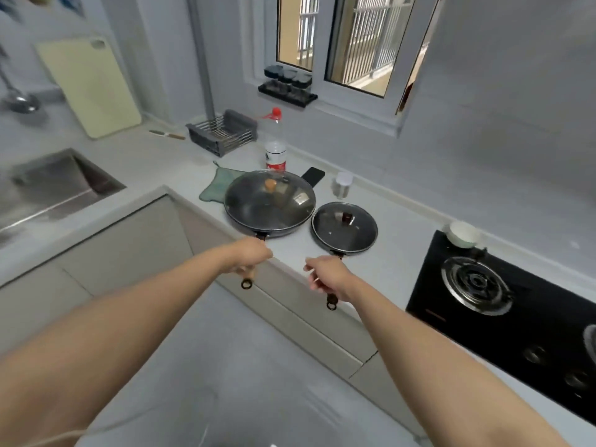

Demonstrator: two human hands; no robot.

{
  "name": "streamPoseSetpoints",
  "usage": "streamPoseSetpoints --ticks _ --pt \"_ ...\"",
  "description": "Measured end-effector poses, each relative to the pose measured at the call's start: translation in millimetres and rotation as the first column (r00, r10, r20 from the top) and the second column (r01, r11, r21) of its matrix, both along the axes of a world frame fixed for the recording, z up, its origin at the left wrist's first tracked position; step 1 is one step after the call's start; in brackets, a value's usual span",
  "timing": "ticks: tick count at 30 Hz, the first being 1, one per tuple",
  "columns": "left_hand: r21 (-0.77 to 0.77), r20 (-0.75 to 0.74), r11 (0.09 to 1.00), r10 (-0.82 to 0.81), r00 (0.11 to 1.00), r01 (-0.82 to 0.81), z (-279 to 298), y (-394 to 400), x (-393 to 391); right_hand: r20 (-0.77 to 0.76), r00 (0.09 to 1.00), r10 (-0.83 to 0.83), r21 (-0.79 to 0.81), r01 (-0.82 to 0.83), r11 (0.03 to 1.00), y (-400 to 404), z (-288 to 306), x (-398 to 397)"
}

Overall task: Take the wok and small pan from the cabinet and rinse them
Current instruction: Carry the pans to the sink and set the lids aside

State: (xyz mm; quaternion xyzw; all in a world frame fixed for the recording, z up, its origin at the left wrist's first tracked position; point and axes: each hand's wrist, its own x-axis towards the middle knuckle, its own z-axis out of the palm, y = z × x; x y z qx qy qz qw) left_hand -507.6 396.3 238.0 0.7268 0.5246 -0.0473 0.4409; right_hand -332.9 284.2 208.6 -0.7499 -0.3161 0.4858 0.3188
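Left hand (250, 256) grips the lidded wok (269, 203) handle; right hand (329, 275) grips the lidded small pan (344, 228) handle. Both rest on the countertop (396, 240).

Grey-walled kitchen corner: pale L-shaped counter (154, 156) over beige cabinets (129, 250), steel sink (58, 185) left, black gas hob (503, 291) right, open window (354, 43) admitting daylight.

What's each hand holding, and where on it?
Left hand grips the wok by its handle; right hand grips the small pan by its handle.
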Motion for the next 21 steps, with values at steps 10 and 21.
streamPoseSetpoints --ticks 10,21 --pt "-0.513 0.012 0.840 0.213 0.977 -0.176 -89.7 76.3 -27.9 -0.011 0.995 -0.096 -0.127 0.094 0.987 104.1 -38.8 -73.4" --pt "-0.728 0.112 0.670 0.330 0.937 -0.149 -136.0 107.3 -2.0 -0.159 0.971 -0.179 -0.246 0.136 0.959 203.3 -117.1 -68.6"
